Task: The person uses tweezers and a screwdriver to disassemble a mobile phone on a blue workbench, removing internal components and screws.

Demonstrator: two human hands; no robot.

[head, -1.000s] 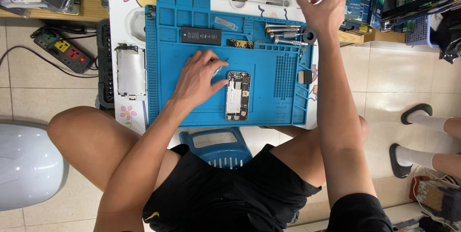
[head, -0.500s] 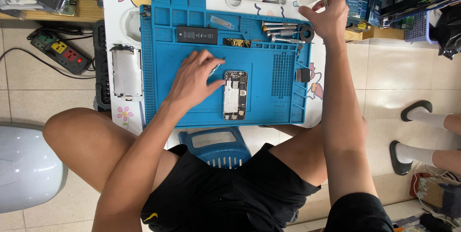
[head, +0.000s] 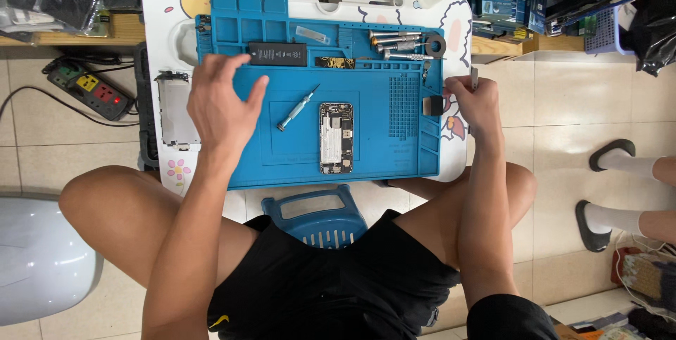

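The left hand (head: 222,104) hovers open, fingers spread, over the blue mat (head: 394,150) — the screwdriver (head: 296,109) lies just to its right, long axis slanting from lower left to upper right. The opened phone (head: 336,137) lies further right, upright, bare mat around it. The right hand (head: 473,101) sits at the mat's right edge, pinching small tweezers (head: 474,77), beside a dark square part (head: 432,105) — well apart from the screwdriver.

Small object pinched in right hand (head: 473,101) fingertips: too small to identify. Left hand (head: 222,104) palm hides mat (head: 380,150) beneath.
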